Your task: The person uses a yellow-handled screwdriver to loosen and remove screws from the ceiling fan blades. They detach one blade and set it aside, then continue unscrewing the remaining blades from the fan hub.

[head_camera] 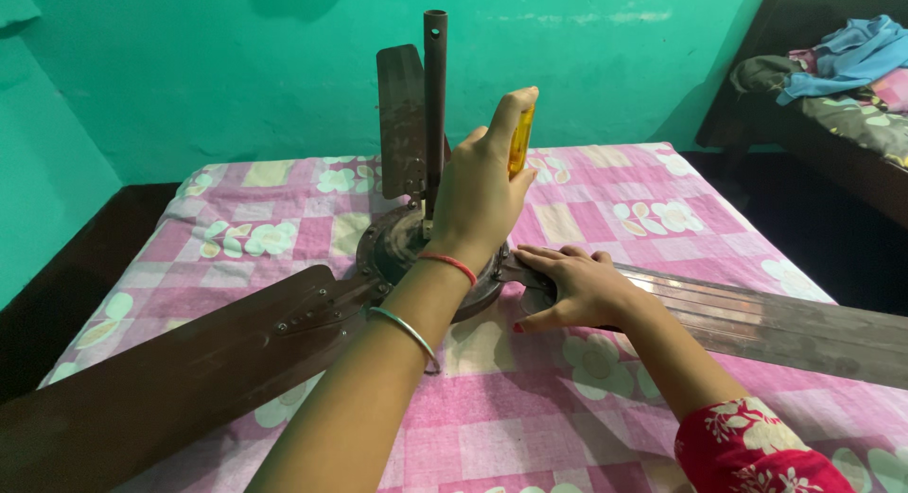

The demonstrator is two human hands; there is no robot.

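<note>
Ceiling fan (426,252) lying on a bed (719,228) with a pink checked, flowered sheet, motor hub roughly mid-bed, downrod (435,96) sticking straight up. One brown blade (189,370) runs off near-left, another (785,323) goes out to the right, and a third (402,119) stands up behind the rod.

Looks like the step in hand is working a screw where the right blade's bracket meets the hub. To my eye the thing to get right is keeping the yellow-handled screwdriver (519,141) dead vertical and pushing down while turning, so the tip doesn't cam out. The tip itself is hidden behind the hand, so I can't tell if it's seated.

Grips: the left hand (478,195) is closed around the screwdriver handle from above, fingers wrapped tight, thumb up along it. The right hand (572,290) isn't gripping anything; it's spread flat, palm down, pressing on the root of the right blade just beside the hub. Keeping that weight on seems smart, since the mattress gives.

Beyond that: green wall at the far side, and a second bed (832,124) far right with blue cloth (851,53) piled on it.
</note>
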